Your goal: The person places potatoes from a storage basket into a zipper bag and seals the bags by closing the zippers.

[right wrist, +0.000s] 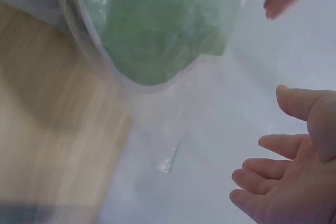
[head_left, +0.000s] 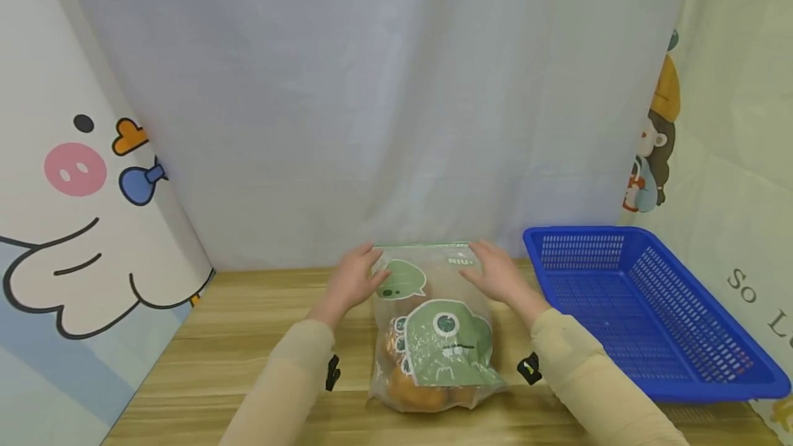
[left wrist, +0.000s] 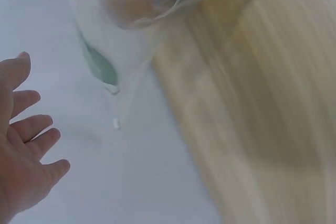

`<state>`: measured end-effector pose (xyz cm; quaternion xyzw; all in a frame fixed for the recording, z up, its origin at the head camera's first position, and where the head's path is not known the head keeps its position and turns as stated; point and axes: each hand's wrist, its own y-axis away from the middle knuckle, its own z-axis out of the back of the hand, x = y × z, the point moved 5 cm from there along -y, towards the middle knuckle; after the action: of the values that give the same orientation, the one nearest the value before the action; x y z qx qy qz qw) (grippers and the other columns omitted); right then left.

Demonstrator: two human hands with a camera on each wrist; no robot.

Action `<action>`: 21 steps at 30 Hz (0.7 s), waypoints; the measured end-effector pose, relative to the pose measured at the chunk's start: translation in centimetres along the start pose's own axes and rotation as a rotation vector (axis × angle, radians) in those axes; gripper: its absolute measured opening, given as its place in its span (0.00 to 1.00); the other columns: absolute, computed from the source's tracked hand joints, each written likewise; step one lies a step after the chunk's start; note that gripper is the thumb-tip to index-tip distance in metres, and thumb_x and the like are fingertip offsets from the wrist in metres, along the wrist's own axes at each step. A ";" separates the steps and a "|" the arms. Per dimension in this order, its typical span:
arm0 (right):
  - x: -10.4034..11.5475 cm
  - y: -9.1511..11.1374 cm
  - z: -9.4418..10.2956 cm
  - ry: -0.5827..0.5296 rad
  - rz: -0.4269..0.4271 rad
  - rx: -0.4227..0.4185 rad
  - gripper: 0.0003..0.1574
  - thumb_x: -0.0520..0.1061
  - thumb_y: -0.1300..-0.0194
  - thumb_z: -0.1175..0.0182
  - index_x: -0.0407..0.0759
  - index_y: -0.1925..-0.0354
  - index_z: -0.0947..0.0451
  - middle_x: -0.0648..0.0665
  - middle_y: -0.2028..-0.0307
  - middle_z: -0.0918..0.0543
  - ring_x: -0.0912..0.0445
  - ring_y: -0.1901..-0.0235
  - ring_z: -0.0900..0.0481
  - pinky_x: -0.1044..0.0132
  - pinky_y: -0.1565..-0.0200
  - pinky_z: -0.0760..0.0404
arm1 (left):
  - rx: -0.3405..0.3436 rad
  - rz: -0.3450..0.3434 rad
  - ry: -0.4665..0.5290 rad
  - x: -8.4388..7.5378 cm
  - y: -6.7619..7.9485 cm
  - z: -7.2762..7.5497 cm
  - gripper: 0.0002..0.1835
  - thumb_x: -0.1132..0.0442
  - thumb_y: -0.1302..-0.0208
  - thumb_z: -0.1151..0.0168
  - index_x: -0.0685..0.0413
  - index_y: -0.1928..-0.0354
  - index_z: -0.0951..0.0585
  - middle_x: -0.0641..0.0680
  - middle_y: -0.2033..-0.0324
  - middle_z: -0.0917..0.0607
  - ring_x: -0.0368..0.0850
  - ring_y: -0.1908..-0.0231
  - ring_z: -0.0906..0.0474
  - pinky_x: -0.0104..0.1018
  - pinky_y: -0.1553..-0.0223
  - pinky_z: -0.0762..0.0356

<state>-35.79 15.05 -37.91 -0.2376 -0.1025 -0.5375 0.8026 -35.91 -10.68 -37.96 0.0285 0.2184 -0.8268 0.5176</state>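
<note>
A frosted zip bag (head_left: 434, 301) with a green cartoon dinosaur print stands on the wooden table between both hands. Rounded orange-brown items (head_left: 415, 391) show through its lower part; the print hides much of them. My left hand (head_left: 354, 279) is at the bag's upper left corner, thumb and fingers spread apart. At the upper right corner, my right hand (head_left: 498, 277) mirrors it with loosely extended fingers. Both wrist views show a gap between the bag and each hand: the left hand (left wrist: 26, 145) and the right hand (right wrist: 294, 166) have relaxed fingers and hold nothing.
A blue plastic basket (head_left: 712, 391) with slotted walls sits on the table to the right. Behind the table hangs a pale curtain (head_left: 322, 102). Cartoon-printed cloth (head_left: 37, 88) covers the left side, and another printed cloth (head_left: 731, 177) hangs on the right.
</note>
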 end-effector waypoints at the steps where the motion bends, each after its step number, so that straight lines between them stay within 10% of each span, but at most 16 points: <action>1: 0.5 0.3 0.3 0.010 0.025 0.001 0.37 0.47 0.29 0.42 0.24 0.33 0.37 0.22 0.33 0.37 0.29 0.32 0.42 0.37 0.31 0.44 | -0.005 -0.012 -0.025 -0.4 0.1 0.4 0.28 0.53 0.30 0.38 0.64 0.36 0.25 0.69 0.35 0.29 0.65 0.36 0.32 0.56 0.32 0.37; 13: 4.6 4.2 1.6 0.218 0.257 -0.039 0.42 0.54 0.32 0.38 0.33 0.30 0.36 0.26 0.30 0.39 0.30 0.30 0.45 0.31 0.31 0.49 | -0.042 -0.143 -0.280 -4.8 3.1 2.1 0.40 0.38 0.31 0.43 0.56 0.27 0.35 0.65 0.26 0.44 0.63 0.28 0.46 0.66 0.31 0.47; 21: 4.6 6.9 0.3 0.313 0.331 0.015 0.51 0.66 0.32 0.43 0.39 0.25 0.44 0.30 0.26 0.47 0.32 0.27 0.54 0.27 0.33 0.55 | -0.020 -0.153 -0.213 -4.5 6.3 1.0 0.50 0.26 0.35 0.54 0.51 0.21 0.47 0.61 0.23 0.59 0.66 0.26 0.62 0.76 0.33 0.60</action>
<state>-27.62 13.61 -37.58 -0.1590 0.0598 -0.4280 0.8877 -28.17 -9.63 -37.95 -0.0814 0.1721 -0.8601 0.4733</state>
